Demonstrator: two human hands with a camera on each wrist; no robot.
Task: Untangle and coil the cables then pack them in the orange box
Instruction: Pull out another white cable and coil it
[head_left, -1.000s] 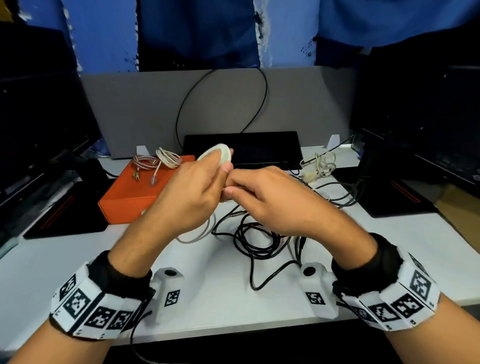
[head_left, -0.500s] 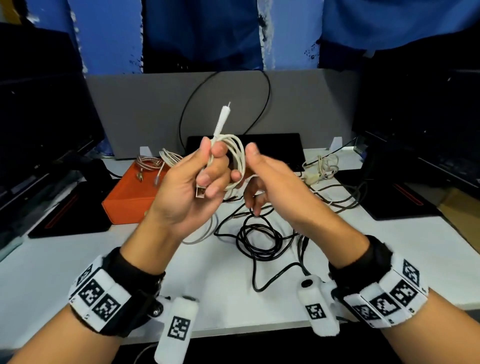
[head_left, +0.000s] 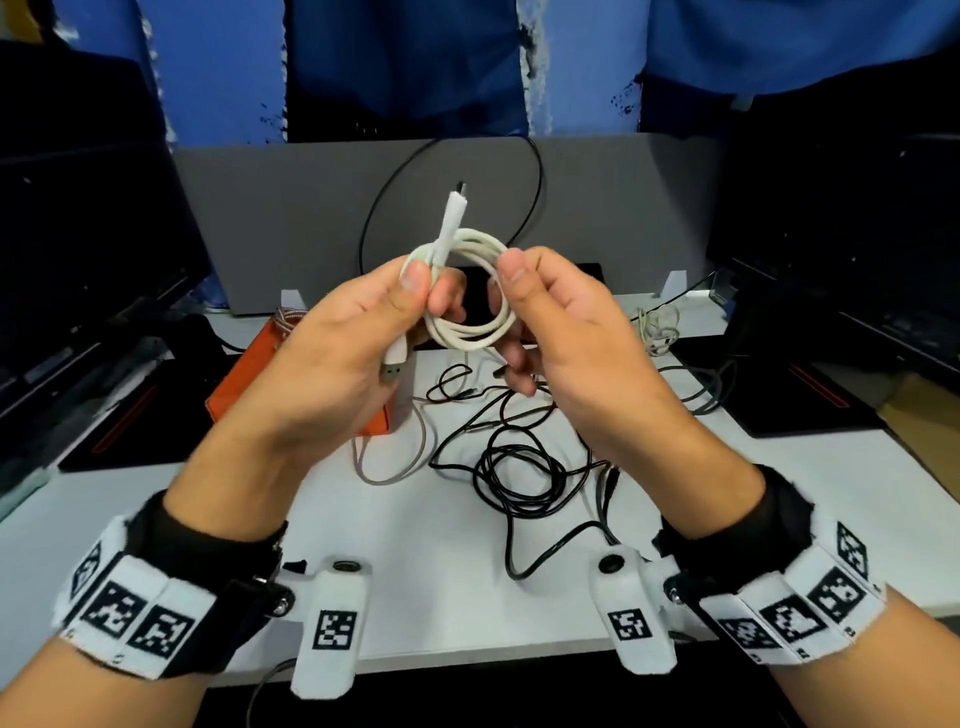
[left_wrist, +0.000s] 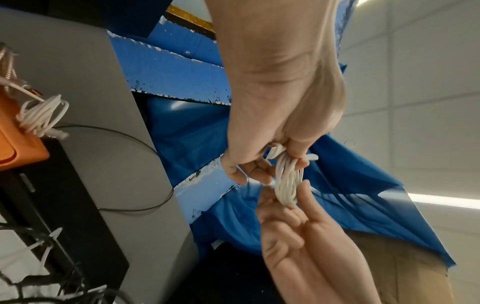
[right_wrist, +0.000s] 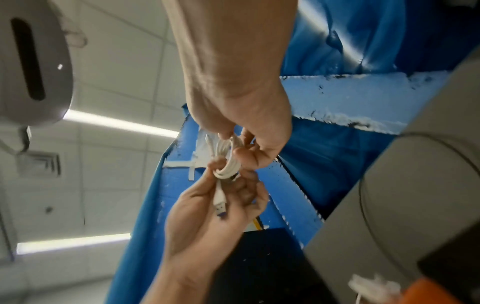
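A white USB cable (head_left: 470, 332) wound into a small coil hangs in the air above the desk, held between both hands. My left hand (head_left: 363, 332) pinches the coil's left side, one small plug sticking up and the flat USB plug (head_left: 396, 364) hanging below the thumb. My right hand (head_left: 550, 322) pinches the right side of the coil. The same white cable (left_wrist: 287, 183) (right_wrist: 227, 162) shows in both wrist views. The orange box (head_left: 249, 384) sits behind my left hand, mostly hidden, with coiled cables (left_wrist: 39, 117) lying on it. Tangled black cables (head_left: 519, 467) lie on the white desk (head_left: 415, 571).
A thin grey cable (head_left: 395, 462) loops beside the box. A small pale cable bundle (head_left: 660, 327) lies at the back right. Dark monitors and pads flank the desk; a grey partition (head_left: 311, 218) stands behind, with a black cable looping over it.
Both hands rose and spread apart; the coil now faces me flat. My right hand, loose beside the coil before, now pinches its right side.
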